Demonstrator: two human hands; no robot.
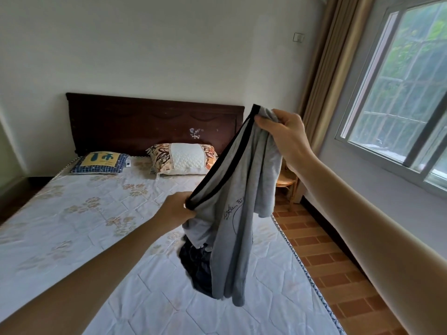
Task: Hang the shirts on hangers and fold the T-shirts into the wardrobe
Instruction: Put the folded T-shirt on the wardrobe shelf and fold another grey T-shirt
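Note:
A grey T-shirt (242, 194) with a black collar band and a dark line print hangs in the air over the bed (96, 226). My right hand (286, 135) grips its upper end, raised high. My left hand (177, 209) pinches the black band lower down, so the band stretches diagonally between both hands. The rest of the shirt dangles bunched below. Under it a dark garment (196, 269) lies crumpled on the mattress, partly hidden by the grey fabric.
Two pillows lie at the headboard: a blue-checked one (101, 162) and a floral one (183, 159). A wicker stool (286, 182) stands between the bed and the curtain (333, 68). Brick-patterned floor (326, 257) runs along the right, under the window (406, 85).

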